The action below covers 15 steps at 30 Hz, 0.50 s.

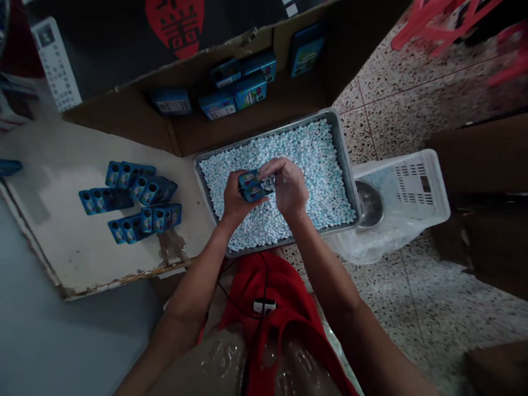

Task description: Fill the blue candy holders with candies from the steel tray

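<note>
The left hand (235,202) grips what looks like a pair of small blue boxes (253,192), fingers and thumb wrapped round the near end. The right hand (291,187) is cupped at their other end, fingertips touching the upper box, with a few pale pellets (269,183) caught between palm and cardboard. How many it holds is hidden.

Both hands are over the middle of a metal tray (347,165), which is spread nearly to its rim with loose white and light-blue pellets (325,181). Below the tray is a red garment (268,272) with a small white device (264,306) and a dark cable lying on it.

To the left, on the worn white bench (78,250), more blue boxes (158,191) stand in three close groups, dark round openings showing on several. Beyond the tray is an open cardboard carton (124,118) with further blue packs (249,91) inside; one stands apart near its right end. A black flap with red print (175,27) tops the carton.

Beside the tray's right end, a white plastic basket (442,187) contains a metal bowl (369,203) and clear plastic film (367,242). Speckled floor tiles (396,102) show around it.
</note>
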{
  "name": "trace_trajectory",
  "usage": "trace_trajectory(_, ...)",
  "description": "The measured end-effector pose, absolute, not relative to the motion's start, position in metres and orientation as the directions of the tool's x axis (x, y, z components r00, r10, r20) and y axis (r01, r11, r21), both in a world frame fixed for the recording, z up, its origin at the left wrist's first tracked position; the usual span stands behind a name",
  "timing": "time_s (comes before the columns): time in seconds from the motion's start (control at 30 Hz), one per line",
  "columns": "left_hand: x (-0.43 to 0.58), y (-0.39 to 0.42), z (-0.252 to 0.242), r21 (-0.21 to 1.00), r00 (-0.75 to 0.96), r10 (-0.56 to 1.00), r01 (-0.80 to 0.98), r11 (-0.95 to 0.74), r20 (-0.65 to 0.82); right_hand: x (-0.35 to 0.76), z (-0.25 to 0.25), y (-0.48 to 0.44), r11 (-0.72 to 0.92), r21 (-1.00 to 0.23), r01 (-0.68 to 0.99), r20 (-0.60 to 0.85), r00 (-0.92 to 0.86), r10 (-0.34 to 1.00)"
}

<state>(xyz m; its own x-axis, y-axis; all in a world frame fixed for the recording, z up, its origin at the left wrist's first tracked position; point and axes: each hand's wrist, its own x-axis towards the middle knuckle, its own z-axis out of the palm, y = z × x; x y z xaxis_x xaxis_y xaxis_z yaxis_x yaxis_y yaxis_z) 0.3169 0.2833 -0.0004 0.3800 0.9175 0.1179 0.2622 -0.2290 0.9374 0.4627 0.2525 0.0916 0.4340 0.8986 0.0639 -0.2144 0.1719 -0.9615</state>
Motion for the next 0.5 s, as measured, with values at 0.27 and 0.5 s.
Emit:
trace_trajectory(0.27,0.267,0.290,0.014,0.959,0.442,0.897,0.257,-0.117,-0.009,0.489,0.063,0.184,-0.073,-0.995,-0.074,-0.100,0.486,0.868)
trace_trajectory(0.5,0.218,0.268,0.000,0.972,0.509,0.829,0.167,0.167,-0.230,0.445,0.006,0.102,-0.466,-0.884,-0.045,-0.278,0.851,0.445)
